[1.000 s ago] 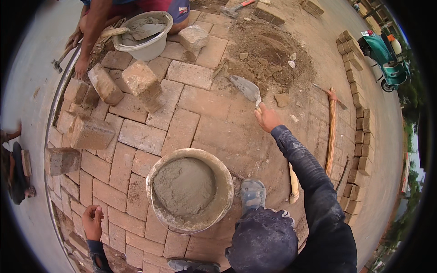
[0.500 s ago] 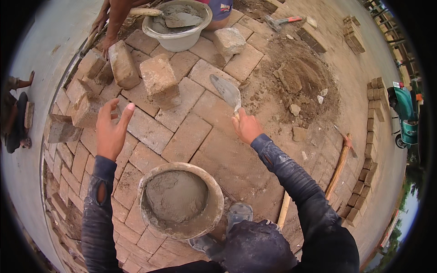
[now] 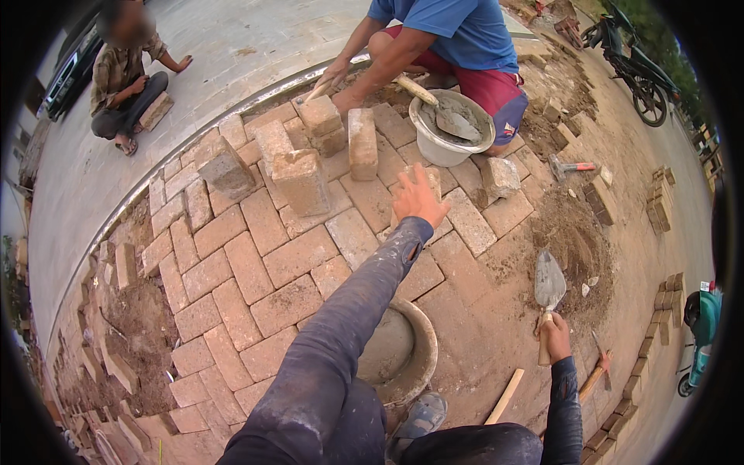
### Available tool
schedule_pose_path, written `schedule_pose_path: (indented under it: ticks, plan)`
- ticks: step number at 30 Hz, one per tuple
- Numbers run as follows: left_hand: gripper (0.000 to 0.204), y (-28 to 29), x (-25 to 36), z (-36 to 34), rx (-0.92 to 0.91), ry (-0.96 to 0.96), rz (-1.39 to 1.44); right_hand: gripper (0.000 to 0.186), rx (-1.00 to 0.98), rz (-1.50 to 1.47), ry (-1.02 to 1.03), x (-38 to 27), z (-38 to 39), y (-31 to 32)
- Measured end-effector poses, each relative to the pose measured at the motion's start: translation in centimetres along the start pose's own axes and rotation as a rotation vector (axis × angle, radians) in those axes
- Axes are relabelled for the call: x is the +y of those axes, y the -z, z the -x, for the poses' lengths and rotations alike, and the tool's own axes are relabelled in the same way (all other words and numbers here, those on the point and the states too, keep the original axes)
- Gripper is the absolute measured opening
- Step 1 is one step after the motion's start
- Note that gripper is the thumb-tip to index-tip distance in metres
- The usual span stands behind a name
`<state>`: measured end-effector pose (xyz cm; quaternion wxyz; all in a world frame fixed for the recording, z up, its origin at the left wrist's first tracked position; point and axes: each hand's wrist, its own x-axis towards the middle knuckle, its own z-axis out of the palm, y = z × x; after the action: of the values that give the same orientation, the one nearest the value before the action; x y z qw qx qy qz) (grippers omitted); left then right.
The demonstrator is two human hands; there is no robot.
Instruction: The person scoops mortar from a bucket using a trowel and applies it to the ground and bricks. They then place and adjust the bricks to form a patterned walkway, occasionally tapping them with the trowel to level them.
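Note:
My left hand (image 3: 418, 200) reaches forward, its fingers spread around the top of a paving brick (image 3: 428, 180) that is partly hidden beneath it. In my right hand (image 3: 555, 338) is a pointing trowel (image 3: 550, 283), held by its wooden handle, the blade pointing away from me over bare sand. Under my left forearm, a bucket (image 3: 422, 353) of grey mortar is partly covered. Several loose bricks stand on the laid paving (image 3: 291, 244), among them an upright brick (image 3: 363, 145) and a wider brick (image 3: 301, 183) left of my hand.
A co-worker (image 3: 457, 46) in a blue shirt kneels ahead beside a white bucket (image 3: 443, 153) holding mortar and another trowel (image 3: 457, 122). Another person (image 3: 128, 85) sits at far left. A hammer (image 3: 572, 167), a sand heap (image 3: 573, 236) and a pickaxe (image 3: 601, 372) lie rightward.
The view has swung left. My left hand has gone from open in the air to the brick ahead. My right hand has moved lower and rightward with the trowel.

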<state>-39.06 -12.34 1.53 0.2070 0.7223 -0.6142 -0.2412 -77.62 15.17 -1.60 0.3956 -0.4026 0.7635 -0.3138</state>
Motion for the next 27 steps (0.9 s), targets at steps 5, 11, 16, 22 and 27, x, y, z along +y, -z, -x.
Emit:
schedule_pose_path:
  ticks: [5, 11, 16, 22, 27]
  plan:
    - [0.110, 2.9, -2.8, 2.5, -0.148, 0.039, 0.008, 0.040, -0.160, -0.169, -0.129, -10.4, 5.5, -5.8]
    - [0.113, 2.2, -2.7, 2.8, -0.130, -0.006, -0.023, 0.047, -0.060, 0.738, 0.480, -9.2, 0.1, -7.9]
    - [0.113, 2.1, -3.5, 3.7, -0.119, 0.054, -0.025, 0.051, -0.100, 0.608, 0.646, -10.3, -11.0, -17.1]
    - [0.109, 0.9, -0.9, 5.0, 0.038, 0.011, -0.105, 0.059, -0.148, 0.507, 0.406, -10.4, -23.8, -22.7]
    - [0.106, -0.9, -4.9, 8.2, 0.125, 0.003, -0.087, 0.065, -0.081, 0.417, 0.468, 0.1, -19.6, -18.6]
